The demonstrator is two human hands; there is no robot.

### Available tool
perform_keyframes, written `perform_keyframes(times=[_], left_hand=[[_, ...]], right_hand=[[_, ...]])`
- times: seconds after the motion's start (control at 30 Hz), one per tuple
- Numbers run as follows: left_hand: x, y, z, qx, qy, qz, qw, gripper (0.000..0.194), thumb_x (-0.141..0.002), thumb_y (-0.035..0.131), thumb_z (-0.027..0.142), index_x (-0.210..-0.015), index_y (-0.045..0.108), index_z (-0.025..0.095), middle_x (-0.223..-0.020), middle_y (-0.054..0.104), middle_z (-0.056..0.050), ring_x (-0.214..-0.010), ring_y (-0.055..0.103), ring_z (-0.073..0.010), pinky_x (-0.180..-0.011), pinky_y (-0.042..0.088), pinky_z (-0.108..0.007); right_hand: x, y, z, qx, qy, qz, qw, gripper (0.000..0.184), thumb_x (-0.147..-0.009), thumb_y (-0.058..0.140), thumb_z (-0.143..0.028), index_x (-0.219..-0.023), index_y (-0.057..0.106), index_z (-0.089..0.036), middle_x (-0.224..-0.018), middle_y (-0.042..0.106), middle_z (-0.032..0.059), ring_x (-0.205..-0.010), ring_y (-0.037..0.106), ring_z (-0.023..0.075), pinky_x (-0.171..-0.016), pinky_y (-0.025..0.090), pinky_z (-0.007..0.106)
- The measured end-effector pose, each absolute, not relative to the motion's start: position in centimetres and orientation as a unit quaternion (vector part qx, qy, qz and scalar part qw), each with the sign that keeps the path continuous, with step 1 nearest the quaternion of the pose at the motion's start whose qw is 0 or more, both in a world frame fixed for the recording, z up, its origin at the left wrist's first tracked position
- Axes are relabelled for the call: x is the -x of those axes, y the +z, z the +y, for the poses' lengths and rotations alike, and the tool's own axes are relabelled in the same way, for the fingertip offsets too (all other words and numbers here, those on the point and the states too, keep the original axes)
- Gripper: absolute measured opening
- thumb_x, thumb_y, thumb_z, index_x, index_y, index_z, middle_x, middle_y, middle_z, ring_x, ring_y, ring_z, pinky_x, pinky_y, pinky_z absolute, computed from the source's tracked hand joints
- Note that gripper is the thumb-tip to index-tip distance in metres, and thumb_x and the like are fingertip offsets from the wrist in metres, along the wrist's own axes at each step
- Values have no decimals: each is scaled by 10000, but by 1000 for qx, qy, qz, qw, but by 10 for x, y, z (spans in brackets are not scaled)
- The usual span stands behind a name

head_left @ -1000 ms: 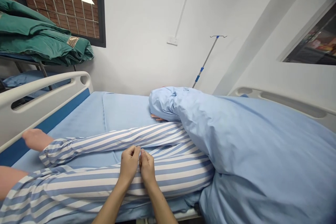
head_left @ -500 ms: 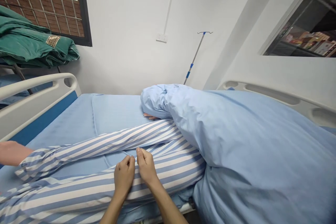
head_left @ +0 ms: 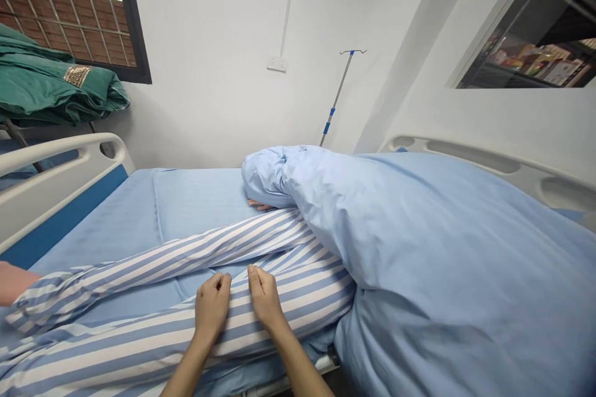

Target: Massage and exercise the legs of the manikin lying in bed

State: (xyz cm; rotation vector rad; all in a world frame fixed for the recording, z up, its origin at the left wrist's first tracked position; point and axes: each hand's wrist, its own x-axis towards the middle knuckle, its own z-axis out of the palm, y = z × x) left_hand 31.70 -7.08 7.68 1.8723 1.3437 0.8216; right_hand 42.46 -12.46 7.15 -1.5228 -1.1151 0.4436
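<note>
Head view shows both bare hands over the near leg of the striped trousers (head_left: 153, 338), which lie stretched along the bed (head_left: 190, 189) and run under the quilt (head_left: 433, 248). Left hand (head_left: 213, 305) is clenched, knuckles up; right hand (head_left: 264, 294) is curled in too, its thumb along the top. They are apart, with striped cloth visible between them; whether either one pinches any cloth I cannot tell. A foot (head_left: 16, 282) sticks out of the far leg's cuff, and fingertips (head_left: 257, 204) peek from under the quilt. The IV pole (head_left: 341, 84) stands behind the bed.
</note>
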Motion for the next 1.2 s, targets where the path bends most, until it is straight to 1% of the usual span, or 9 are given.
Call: perform_keyframes(times=[0.1, 0.23, 0.4, 0.47, 0.67, 0.9, 0.97, 1.13, 1.2], left_hand=[[-333, 90, -77, -707, 364, 465, 388, 381, -791, 385, 419, -513, 295, 175, -491, 277, 41, -520, 312, -95, -526, 236, -229], [-353, 90, -88, -678, 396, 418, 457, 388, -799, 384, 432, -510, 317, 181, -488, 313, 39, -509, 324, -96, -510, 257, -227], [-359, 71, -92, -696, 374, 457, 409, 375, -826, 363, 393, -522, 367, 173, -482, 372, 33, -515, 348, -101, -539, 248, -236], [-359, 69, -93, -704, 367, 461, 395, 372, -835, 350, 375, -524, 367, 171, -485, 380, 32, -522, 353, -101, -551, 246, -238], [-360, 72, -96, -727, 346, 474, 357, 359, -823, 368, 348, -514, 334, 169, -471, 334, 40, -506, 319, -95, -547, 216, -244], [-360, 67, -94, -728, 347, 472, 356, 364, -813, 384, 361, -508, 338, 168, -473, 330, 40, -509, 326, -93, -542, 226, -240], [-366, 77, -95, -720, 346, 462, 385, 369, -801, 397, 375, -501, 328, 171, -474, 324, 38, -512, 329, -95, -532, 235, -236], [-391, 114, -109, -651, 380, 364, 547, 388, -783, 418, 410, -489, 307, 184, -466, 318, 38, -486, 319, -91, -494, 272, -226], [-400, 116, -115, -624, 407, 350, 568, 390, -786, 420, 405, -491, 284, 188, -465, 306, 40, -480, 311, -89, -489, 277, -225]], right_hand=[[-427, 74, -125, 629, 211, -449, 599, 415, -899, 319, -416, -564, 362, -174, -517, 350, -35, -517, 326, 88, -513, 255, 230], [-428, 74, -126, 596, 242, -424, 637, 411, -889, 333, -434, -571, 359, -176, -528, 334, -37, -514, 303, 86, -504, 269, 227], [-430, 75, -125, 586, 265, -412, 645, 400, -877, 356, -443, -577, 333, -180, -540, 300, -44, -521, 269, 81, -491, 257, 219], [-433, 82, -126, 599, 262, -424, 627, 409, -881, 348, -443, -570, 328, -178, -538, 306, -43, -520, 279, 80, -497, 259, 218], [-450, 108, -141, 637, 184, -501, 557, 403, -893, 357, -403, -565, 369, -168, -525, 361, -39, -527, 327, 81, -519, 241, 226], [-459, 83, -147, 646, 175, -478, 570, 409, -896, 347, -396, -552, 341, -175, -516, 329, -42, -514, 304, 82, -510, 237, 233], [-461, 79, -146, 639, 191, -460, 586, 412, -899, 337, -403, -555, 342, -176, -516, 329, -41, -513, 309, 82, -510, 250, 230], [-467, 83, -146, 582, 243, -412, 658, 422, -879, 351, -456, -565, 354, -175, -520, 335, -37, -505, 309, 81, -503, 280, 224], [-470, 82, -146, 561, 259, -391, 682, 422, -866, 373, -474, -569, 350, -175, -522, 331, -38, -504, 300, 80, -494, 278, 223]])
